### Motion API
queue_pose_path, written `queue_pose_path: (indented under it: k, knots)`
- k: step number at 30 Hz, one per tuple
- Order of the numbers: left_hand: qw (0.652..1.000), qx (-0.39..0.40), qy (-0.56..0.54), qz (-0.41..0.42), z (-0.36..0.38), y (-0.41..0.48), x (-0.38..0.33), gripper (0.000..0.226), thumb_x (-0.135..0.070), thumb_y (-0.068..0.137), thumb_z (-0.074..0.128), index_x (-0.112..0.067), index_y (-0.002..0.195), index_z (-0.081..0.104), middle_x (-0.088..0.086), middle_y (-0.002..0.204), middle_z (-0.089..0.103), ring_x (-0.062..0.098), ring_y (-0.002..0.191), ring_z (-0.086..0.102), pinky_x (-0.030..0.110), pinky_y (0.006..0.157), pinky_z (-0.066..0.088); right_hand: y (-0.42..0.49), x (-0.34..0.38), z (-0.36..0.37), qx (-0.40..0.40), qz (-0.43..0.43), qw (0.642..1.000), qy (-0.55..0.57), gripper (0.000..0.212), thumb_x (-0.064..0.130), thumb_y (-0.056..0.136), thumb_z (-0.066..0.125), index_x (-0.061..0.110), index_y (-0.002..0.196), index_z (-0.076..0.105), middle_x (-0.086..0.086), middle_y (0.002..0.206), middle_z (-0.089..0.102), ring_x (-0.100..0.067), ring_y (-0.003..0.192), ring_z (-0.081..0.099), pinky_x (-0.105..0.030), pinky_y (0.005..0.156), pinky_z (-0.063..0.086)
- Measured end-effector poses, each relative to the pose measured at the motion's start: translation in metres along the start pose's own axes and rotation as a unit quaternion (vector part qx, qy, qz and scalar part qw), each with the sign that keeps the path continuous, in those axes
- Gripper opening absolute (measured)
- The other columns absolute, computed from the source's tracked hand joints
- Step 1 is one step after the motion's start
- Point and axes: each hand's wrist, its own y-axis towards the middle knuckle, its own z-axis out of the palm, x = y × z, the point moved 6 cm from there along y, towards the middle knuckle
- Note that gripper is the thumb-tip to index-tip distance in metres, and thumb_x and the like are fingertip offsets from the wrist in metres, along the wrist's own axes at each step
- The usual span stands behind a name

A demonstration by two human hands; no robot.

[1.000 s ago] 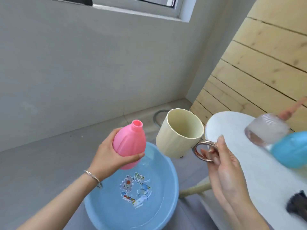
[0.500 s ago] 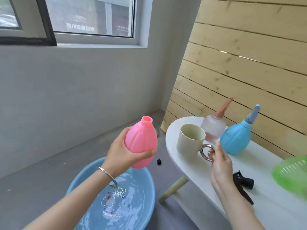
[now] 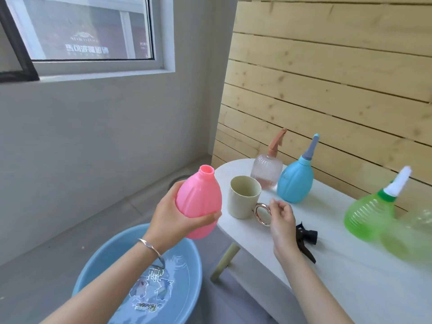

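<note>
My left hand (image 3: pixel 168 218) grips a pink plastic bottle (image 3: pixel 198 202) round its belly. The bottle is upright, has no cap, and hangs above the far rim of a blue basin (image 3: pixel 98 270) that holds water. A cream mug (image 3: pixel 243 197) with a shiny ring handle stands on the white table (image 3: pixel 350 265) near its left end. My right hand (image 3: pixel 281 220) hovers just right of that handle with loosely curled fingers and holds nothing. A black spray trigger head (image 3: pixel 306 237) lies on the table, partly hidden behind my right wrist.
Behind the mug stand a clear spray bottle (image 3: pixel 266 171) with an orange nozzle and a blue one (image 3: pixel 295 183). A green spray bottle (image 3: pixel 369 218) and a blurred pale one (image 3: pixel 411 239) stand at the right. A wooden plank wall backs the table, and the basin sits on the grey floor.
The mug went from the air over the basin onto the table, and my right hand has come off its handle. The pink bottle stays in my left hand as my view swung right.
</note>
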Motion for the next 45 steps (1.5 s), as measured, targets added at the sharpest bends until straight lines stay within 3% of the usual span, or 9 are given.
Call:
queue_pose_path:
  k: [5,10,16,20,26,30,34,38,45]
  knots:
    - [0.999,0.030,-0.011,0.013,0.030,-0.004,-0.018,0.085,-0.057,0.032,0.083,-0.040,0.111,0.055,-0.016,0.102,0.065,-0.005,0.087,0.061,0.012,0.063,0.050,0.004,0.047,-0.046,0.042,-0.147,0.973,-0.171,0.015,0.011,0.089,0.060,0.021,0.101,0.060,0.005,0.103,0.063,-0.014,0.097,0.056,-0.024,0.086,0.039]
    - [0.998,0.058,-0.016,0.013,0.072,-0.006,-0.027,0.084,-0.058,0.031,0.083,-0.039,0.107,0.055,-0.015,0.100,0.064,-0.001,0.087,0.061,0.013,0.062,0.048,0.033,0.020,-0.100,0.139,-0.072,0.842,-0.517,0.047,0.022,0.089,0.061,0.017,0.134,0.048,-0.002,0.138,0.047,-0.018,0.125,0.046,-0.025,0.095,0.035]
    - [0.996,0.091,-0.025,-0.006,0.118,-0.020,-0.029,0.081,-0.058,0.032,0.082,-0.041,0.105,0.052,-0.018,0.098,0.062,0.001,0.089,0.061,0.014,0.062,0.046,0.034,0.005,-0.115,0.152,-0.101,0.813,-0.553,0.036,0.025,0.083,0.064,0.023,0.119,0.062,0.003,0.120,0.063,-0.018,0.112,0.056,-0.026,0.086,0.042]
    - [0.994,0.109,-0.028,-0.007,0.140,-0.028,-0.030,0.083,-0.058,0.032,0.081,-0.044,0.107,0.050,-0.018,0.101,0.062,-0.001,0.092,0.060,0.010,0.061,0.045,0.032,0.017,-0.123,0.105,-0.129,0.861,-0.481,0.022,0.018,0.079,0.071,0.016,0.101,0.068,0.000,0.100,0.069,-0.020,0.097,0.063,-0.030,0.080,0.047]
    - [0.989,0.144,-0.041,0.001,0.173,-0.034,-0.026,0.079,-0.057,0.034,0.083,-0.042,0.105,0.049,-0.016,0.103,0.060,0.001,0.093,0.059,0.013,0.064,0.047,0.027,0.108,-0.153,0.031,-0.145,0.981,-0.123,0.021,0.002,0.083,0.069,0.019,0.094,0.065,0.003,0.094,0.070,0.003,0.080,0.065,-0.014,0.076,0.047]
    - [0.984,0.173,-0.050,-0.005,0.203,-0.035,-0.019,0.083,-0.056,0.035,0.084,-0.040,0.108,0.049,-0.015,0.106,0.059,0.005,0.096,0.059,0.016,0.067,0.048,0.013,0.149,-0.159,0.049,-0.147,0.987,0.028,0.021,-0.001,0.087,0.062,0.012,0.102,0.064,0.006,0.095,0.068,0.007,0.079,0.064,-0.006,0.071,0.045]
    - [0.981,0.187,-0.056,-0.002,0.225,-0.036,-0.015,0.085,-0.056,0.035,0.085,-0.038,0.110,0.048,-0.012,0.108,0.059,0.002,0.096,0.058,0.014,0.068,0.048,0.000,0.169,-0.167,0.048,-0.139,0.983,0.113,0.017,0.007,0.088,0.063,0.017,0.099,0.068,-0.004,0.098,0.068,-0.018,0.093,0.059,-0.025,0.091,0.040]
    - [0.978,0.197,-0.065,-0.008,0.240,-0.041,-0.008,0.087,-0.055,0.035,0.084,-0.035,0.111,0.048,-0.009,0.109,0.060,0.004,0.097,0.058,0.015,0.068,0.048,-0.014,0.190,-0.166,0.093,-0.130,0.960,0.228,0.012,0.010,0.087,0.059,0.015,0.097,0.065,-0.009,0.107,0.065,-0.020,0.101,0.064,-0.029,0.104,0.043]
    - [0.977,0.205,-0.053,0.010,0.247,-0.044,0.000,0.085,-0.053,0.039,0.087,-0.037,0.113,0.046,-0.013,0.109,0.059,0.002,0.098,0.058,0.013,0.071,0.049,-0.021,0.181,-0.142,0.150,-0.103,0.945,0.272,0.045,0.025,0.061,0.075,0.013,0.102,0.064,-0.006,0.107,0.069,-0.020,0.102,0.067,-0.031,0.101,0.047]
